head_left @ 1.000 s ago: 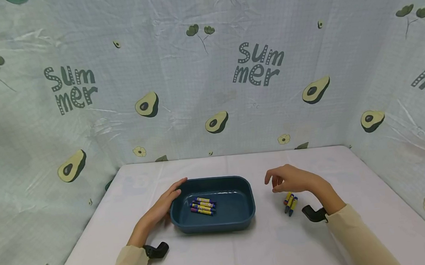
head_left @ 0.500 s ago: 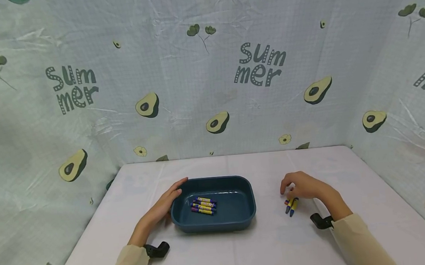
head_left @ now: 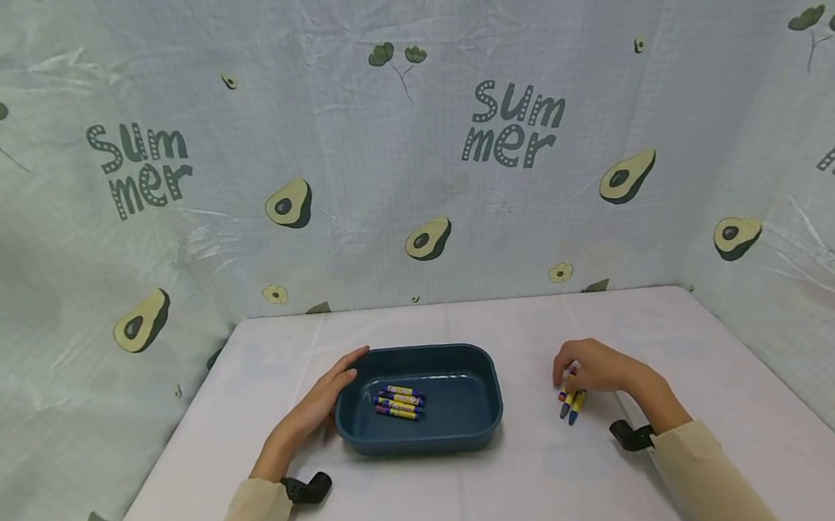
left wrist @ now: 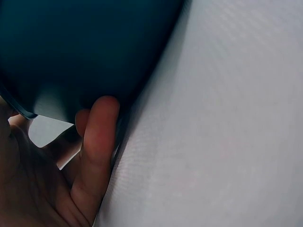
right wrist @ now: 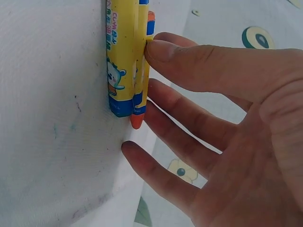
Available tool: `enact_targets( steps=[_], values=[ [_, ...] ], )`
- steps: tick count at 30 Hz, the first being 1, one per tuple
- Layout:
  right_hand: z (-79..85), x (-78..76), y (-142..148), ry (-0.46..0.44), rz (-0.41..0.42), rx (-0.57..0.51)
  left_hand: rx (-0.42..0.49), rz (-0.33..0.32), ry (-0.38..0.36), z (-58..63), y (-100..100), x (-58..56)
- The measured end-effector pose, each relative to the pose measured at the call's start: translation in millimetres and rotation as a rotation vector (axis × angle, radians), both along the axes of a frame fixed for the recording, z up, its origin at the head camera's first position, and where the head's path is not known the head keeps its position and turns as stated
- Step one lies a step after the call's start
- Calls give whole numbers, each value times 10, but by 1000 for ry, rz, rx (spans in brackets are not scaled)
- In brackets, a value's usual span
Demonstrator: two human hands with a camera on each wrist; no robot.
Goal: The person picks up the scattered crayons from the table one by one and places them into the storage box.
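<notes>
A dark teal plastic bin (head_left: 466, 404) stands on the white table with several yellow-wrapped crayons (head_left: 401, 403) lying together inside. My left hand (head_left: 322, 403) grips the bin's left end, its fingers at the rim and its thumb (left wrist: 100, 142) against the outer wall in the left wrist view. To the right of the bin, my right hand (head_left: 593, 367) reaches down over a small group of crayons (head_left: 575, 407). Its thumb and a finger behind pinch an orange-tipped crayon (right wrist: 140, 111); the other fingers are spread. A thicker yellow crayon with a blue end (right wrist: 120, 56) lies alongside.
The white table (head_left: 407, 507) ends at the back against a hanging cloth (head_left: 359, 265) printed with avocados and lettering. More of this cloth hangs on both sides. A black wrist camera (head_left: 309, 490) sits on the left wrist, another (head_left: 630, 436) on the right.
My right hand has moved right and down onto the loose crayons, its thumb and finger closing on one. The left hand stays at the bin, which has not moved.
</notes>
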State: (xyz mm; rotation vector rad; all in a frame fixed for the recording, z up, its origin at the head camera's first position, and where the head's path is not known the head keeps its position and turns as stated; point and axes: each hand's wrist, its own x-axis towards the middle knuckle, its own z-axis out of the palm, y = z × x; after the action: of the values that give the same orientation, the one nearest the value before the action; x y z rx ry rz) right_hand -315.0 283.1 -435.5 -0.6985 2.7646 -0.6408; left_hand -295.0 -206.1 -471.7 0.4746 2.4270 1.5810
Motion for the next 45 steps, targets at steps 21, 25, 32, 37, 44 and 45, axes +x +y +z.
enact_targets(
  steps=[21,25,32,37,44,45],
  values=[
    [-34,-4,-82,61,-15,39,-8,5,-14,5,-10,-2],
    [-34,-9,-89,53,3,31,-7,2,0,11,-15,-7],
    [-77,-45,-111,53,3,38,-3,-5,8,14,-16,-12],
    [-84,-42,-128,40,-16,36,1,-4,1,15,-14,-9],
    [-66,-6,-138,45,-15,30,7,-5,1,12,-7,-9],
    [-66,-3,-141,49,-12,32,6,-6,2,12,-5,-9]
  ],
)
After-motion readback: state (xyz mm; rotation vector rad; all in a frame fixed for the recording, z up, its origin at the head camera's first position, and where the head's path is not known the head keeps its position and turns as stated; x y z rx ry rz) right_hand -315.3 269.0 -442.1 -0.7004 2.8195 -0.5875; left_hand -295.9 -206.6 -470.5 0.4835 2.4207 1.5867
